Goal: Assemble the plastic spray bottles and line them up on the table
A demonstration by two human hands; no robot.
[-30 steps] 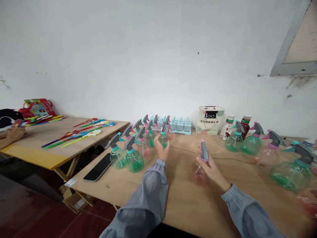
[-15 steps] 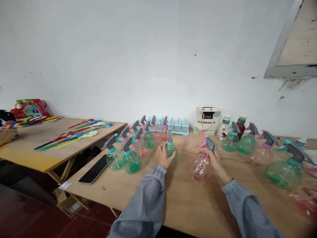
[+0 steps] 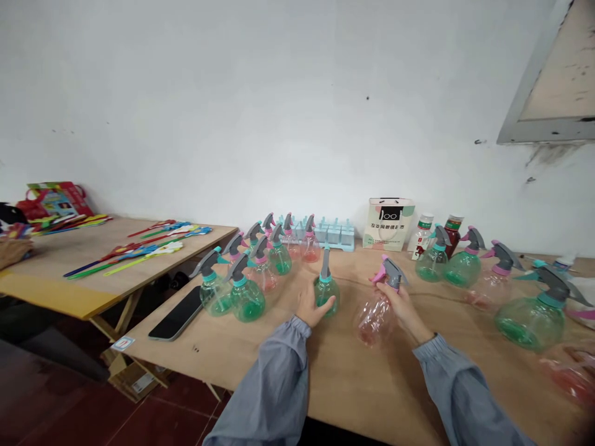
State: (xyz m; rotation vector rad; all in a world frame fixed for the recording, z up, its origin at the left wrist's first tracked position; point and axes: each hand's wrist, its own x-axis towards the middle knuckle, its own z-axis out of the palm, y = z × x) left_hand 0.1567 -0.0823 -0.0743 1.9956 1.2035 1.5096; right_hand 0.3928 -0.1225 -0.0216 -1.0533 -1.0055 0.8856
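There's a phone [image 3: 176, 314] near the left edge of the table [image 3: 348, 387], a glasses-print paper bag [image 3: 382, 238] by the wall [image 3: 232, 99], plus light-blue things [image 3: 343, 236] beside it, maybe popsicle moulds, kinda tiny to tell.

A pale wall [image 3: 223, 111] rises behind wooden tables [image 3: 353, 384] on dark red floor tiles [image 3: 155, 412].

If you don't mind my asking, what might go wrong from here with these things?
The pink spray bottle tilts in the right hand, held near its neck, so it might slip. It could also bump the green spray bottle by the left hand. The phone, near the left edge of the table, might get nudged off.
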